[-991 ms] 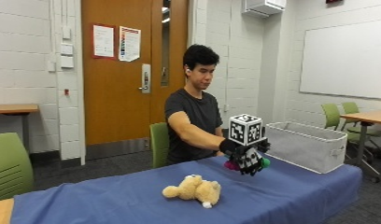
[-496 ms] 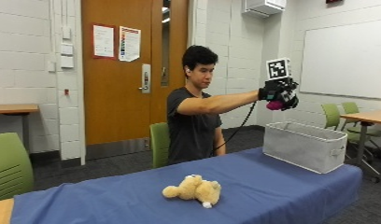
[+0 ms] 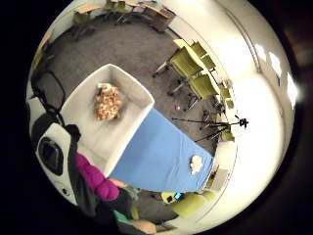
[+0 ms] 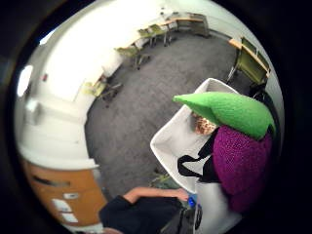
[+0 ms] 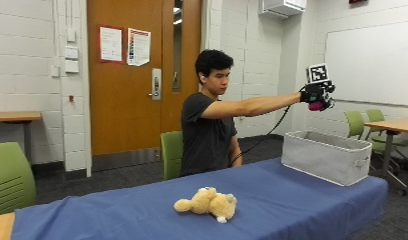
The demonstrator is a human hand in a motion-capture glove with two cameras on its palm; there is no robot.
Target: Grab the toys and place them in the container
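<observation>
In the outside view my gloved right hand (image 5: 317, 95) is stretched out high above the grey fabric container (image 5: 327, 157) at the right end of the blue table (image 5: 290, 210). It grips a purple knitted toy (image 5: 316, 105) with a green top. The thumb side palm view shows that purple toy (image 4: 241, 161) close to the palm, with the container (image 4: 170, 141) far below. A spotted tan toy (image 3: 107, 102) lies inside the container (image 3: 132, 122). A tan teddy bear (image 5: 207, 202) lies on its side on the table's middle.
The person sits behind the table on a green chair (image 5: 171, 152). More green chairs (image 5: 360, 125) and a wooden table (image 5: 397, 125) stand to the right of the container. Another green chair (image 5: 11, 177) is at the left.
The hand has risen with the purple toy from table height beside the container to high above it. Over the last half second it moved only slightly further over the container.
</observation>
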